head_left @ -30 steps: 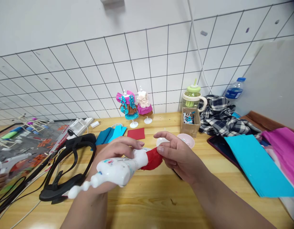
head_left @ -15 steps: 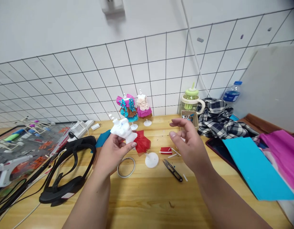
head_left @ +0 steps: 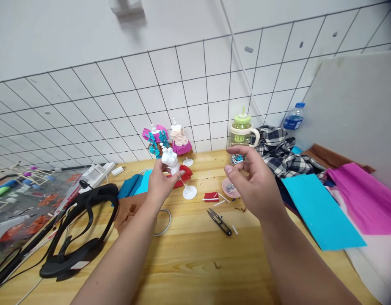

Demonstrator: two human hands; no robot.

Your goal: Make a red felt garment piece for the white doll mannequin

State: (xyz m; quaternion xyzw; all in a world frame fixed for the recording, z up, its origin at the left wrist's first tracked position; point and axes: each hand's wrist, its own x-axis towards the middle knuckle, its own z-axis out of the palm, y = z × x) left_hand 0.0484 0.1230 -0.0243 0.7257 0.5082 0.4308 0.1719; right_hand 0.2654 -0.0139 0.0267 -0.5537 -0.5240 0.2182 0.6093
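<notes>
Meanwhile the left hand (head_left: 160, 183) gripped a small white mannequin (head_left: 170, 160) in a red skirt (head_left: 184, 173); the right hand (head_left: 253, 183) hovered, fingers loosely curled and empty.

Open bench in front, clutter behind and at the sides

Bare bench (head_left: 189, 258) lies near; snips (head_left: 218, 221), tape ring (head_left: 163, 216) and the black headset (head_left: 78, 228) hem it, with blue paper (head_left: 319, 207) at the right.

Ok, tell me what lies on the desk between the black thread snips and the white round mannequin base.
Head view: a small red paper piece and white strips lie between the black thread snips and white round mannequin base.
</notes>
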